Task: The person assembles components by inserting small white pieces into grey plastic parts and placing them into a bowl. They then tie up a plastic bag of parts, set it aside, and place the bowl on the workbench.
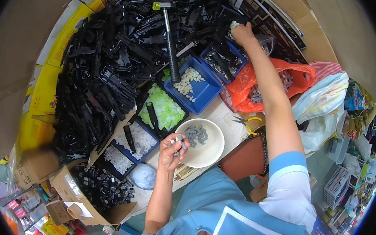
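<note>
From the head camera, I see my left hand (173, 151) at the left rim of a cream bowl (217, 147) near the desk's (225, 111) near edge. My fingers are curled around a few small gray pieces (179, 140), and more of the same lie loose in the bowl, mostly in its far left half.

My right hand (243, 34) is stretched out to the desk's far right corner, fingertips down by some pale green-and-white bits (234, 24); I cannot tell whether they grip anything.

Just beyond the bowl stands a blue tray (211, 88) with cream bits (189, 80) in its left part. Left of it, a black tray is full of light green discs (164, 106), with a black strip lying on top. Toward the desk's left edge come a blue tray of whitish pieces (142, 138) and a dark tray of white bits (119, 159). Beyond the cream bits, another blue tray holds small metal parts (215, 61) with black pieces across them.

Under my right forearm, an open red bag (241, 84) holds grayish-pink pieces (285, 82). At the left, a cardboard box (72, 188) stands beside many small black pieces (103, 186). A hammer (170, 43) lies over the big black heap (105, 73), its grip ending at the cream bits' tray.
</note>
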